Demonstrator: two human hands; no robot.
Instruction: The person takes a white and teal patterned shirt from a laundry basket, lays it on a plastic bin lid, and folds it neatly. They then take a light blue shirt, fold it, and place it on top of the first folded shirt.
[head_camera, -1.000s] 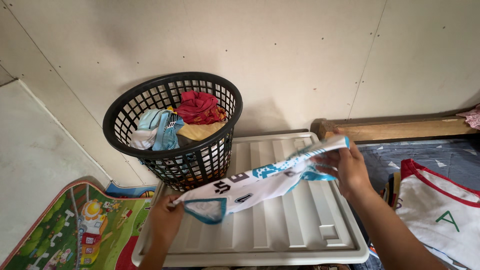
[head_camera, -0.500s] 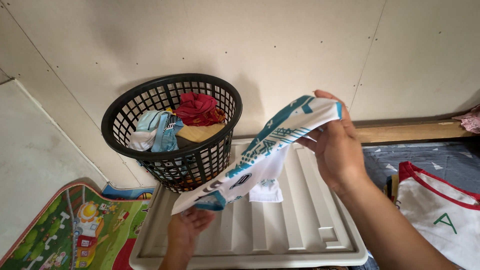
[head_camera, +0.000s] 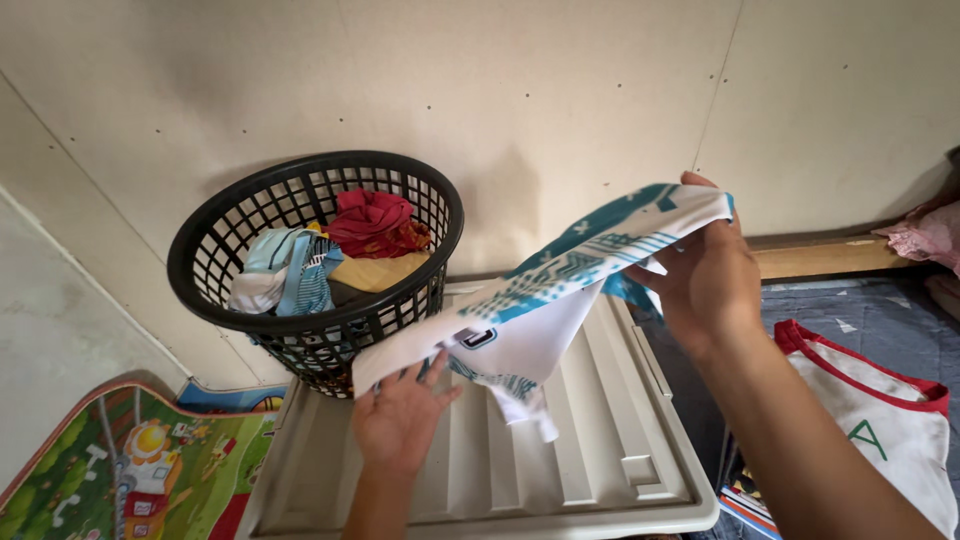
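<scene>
A white and blue patterned shirt (head_camera: 545, 310) stretches in the air between my hands, above a ribbed beige plastic lid (head_camera: 600, 420). My right hand (head_camera: 705, 275) grips its upper end, raised near the wall. My left hand (head_camera: 400, 415) holds the lower end from below, fingers spread against the cloth, close to the basket. Part of the shirt hangs down toward the lid.
A black plastic laundry basket (head_camera: 250, 205) with red, yellow and blue clothes stands at the lid's back left. A colourful play mat (head_camera: 120, 470) lies at lower left. A white garment with red trim (head_camera: 880, 430) lies right. A wooden beam (head_camera: 830, 255) runs along the wall.
My right hand lifted its end of the shirt up and slightly right. My left hand slid under the lower end and its fingers spread. The view shifted a little right.
</scene>
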